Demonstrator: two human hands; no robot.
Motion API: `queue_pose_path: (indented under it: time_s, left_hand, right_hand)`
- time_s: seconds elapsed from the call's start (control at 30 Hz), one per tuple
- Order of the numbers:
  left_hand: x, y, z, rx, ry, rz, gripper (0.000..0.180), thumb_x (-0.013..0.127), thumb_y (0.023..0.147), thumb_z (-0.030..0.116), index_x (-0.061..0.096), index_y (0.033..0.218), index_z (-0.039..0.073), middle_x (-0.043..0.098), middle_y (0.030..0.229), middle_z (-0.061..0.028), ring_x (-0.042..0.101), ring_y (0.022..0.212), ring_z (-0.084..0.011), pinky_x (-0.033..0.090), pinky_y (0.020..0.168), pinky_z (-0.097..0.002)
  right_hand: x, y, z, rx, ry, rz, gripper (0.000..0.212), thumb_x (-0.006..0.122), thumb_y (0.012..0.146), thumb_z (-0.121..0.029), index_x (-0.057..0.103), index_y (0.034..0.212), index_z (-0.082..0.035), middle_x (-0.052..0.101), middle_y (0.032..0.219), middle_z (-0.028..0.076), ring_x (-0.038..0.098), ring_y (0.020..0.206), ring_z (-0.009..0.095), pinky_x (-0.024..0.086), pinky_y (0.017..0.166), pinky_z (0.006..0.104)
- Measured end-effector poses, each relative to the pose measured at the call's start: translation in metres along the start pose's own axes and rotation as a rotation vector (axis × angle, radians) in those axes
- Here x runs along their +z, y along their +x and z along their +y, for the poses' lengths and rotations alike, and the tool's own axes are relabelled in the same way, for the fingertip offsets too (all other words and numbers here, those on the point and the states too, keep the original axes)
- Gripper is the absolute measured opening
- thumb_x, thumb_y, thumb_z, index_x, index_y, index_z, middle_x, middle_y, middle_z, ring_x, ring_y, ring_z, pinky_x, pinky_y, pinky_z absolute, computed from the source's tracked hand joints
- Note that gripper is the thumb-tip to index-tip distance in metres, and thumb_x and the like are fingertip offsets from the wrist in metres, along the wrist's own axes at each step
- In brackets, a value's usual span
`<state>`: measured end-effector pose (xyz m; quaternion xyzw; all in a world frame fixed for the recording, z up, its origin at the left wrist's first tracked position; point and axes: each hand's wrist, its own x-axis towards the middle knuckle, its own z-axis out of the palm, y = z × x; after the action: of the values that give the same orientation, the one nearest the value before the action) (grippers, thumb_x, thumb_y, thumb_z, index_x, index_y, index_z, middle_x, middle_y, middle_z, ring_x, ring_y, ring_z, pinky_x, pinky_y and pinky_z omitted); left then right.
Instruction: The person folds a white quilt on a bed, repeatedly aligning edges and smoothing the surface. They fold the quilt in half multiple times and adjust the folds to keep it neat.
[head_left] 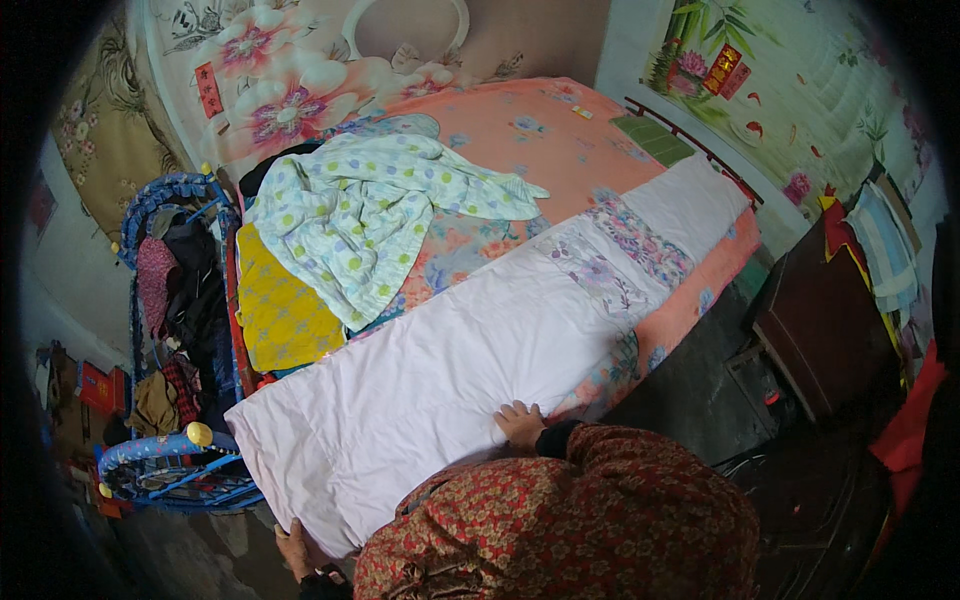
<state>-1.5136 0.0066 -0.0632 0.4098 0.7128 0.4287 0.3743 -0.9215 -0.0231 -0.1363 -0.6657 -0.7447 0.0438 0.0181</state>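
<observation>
1. A bed (560, 130) with a peach flowered sheet fills the middle of the view, its far end against a wall painted with large pink blossoms.
2. A long white quilt (450, 370) lies folded along the near edge of the bed, running from the lower left to the upper right, with a band of pale purple flower print toward its far end.
3. A crumpled cover with green and blue dots (370, 215) sits heaped on the bed behind the quilt, partly over a yellow patterned cloth (280, 310).
4. A blue metal-framed cot (170, 330), stuffed with dark clothes, stands against the left side of the bed.
5. A dark wooden cabinet (820, 330) stands to the right, well apart from the bed.
6. The person's sleeves, red with a gold floral print, come in from the lower edge.
7. The right hand (520, 422) rests flat on the near edge of the quilt, fingers spread and pressing down, not pinching anything.
8. The left hand (298, 550) is at the quilt's lower left corner, touching its edge; it is partly hidden under the fabric, so I cannot tell whether its fingers are closed on the cloth.
</observation>
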Motion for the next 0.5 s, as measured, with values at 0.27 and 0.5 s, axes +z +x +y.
queue_pose_path:
  time_s: [0.27, 0.5]
  left_hand:
    - [-0.014, 0.013, 0.009, -0.01, 0.307, 0.032, 0.046, 0.063, 0.075, 0.011, 0.049, 0.113, -0.012, 0.06, 0.104, -0.0175, 0.056, 0.09, -0.0226, 0.044, 0.08, -0.0311]
    - [-0.001, 0.007, 0.037, 0.065, 0.246, 0.044, 0.047, 0.049, 0.084, 0.01, 0.042, 0.126, -0.009, 0.054, 0.117, -0.0233, 0.053, 0.103, -0.0314, 0.041, 0.09, -0.036]
  right_hand:
    - [-0.002, 0.001, 0.0, 0.011, 0.031, -0.076, 0.045, 0.053, 0.079, -0.023, 0.05, 0.122, -0.009, 0.044, 0.12, 0.011, 0.039, 0.111, 0.035, 0.037, 0.075, 0.0635]
    - [0.015, 0.003, 0.012, -0.003, 0.04, -0.142, 0.048, 0.052, 0.08, -0.025, 0.049, 0.126, -0.01, 0.043, 0.135, 0.011, 0.038, 0.123, 0.038, 0.037, 0.083, 0.0664]
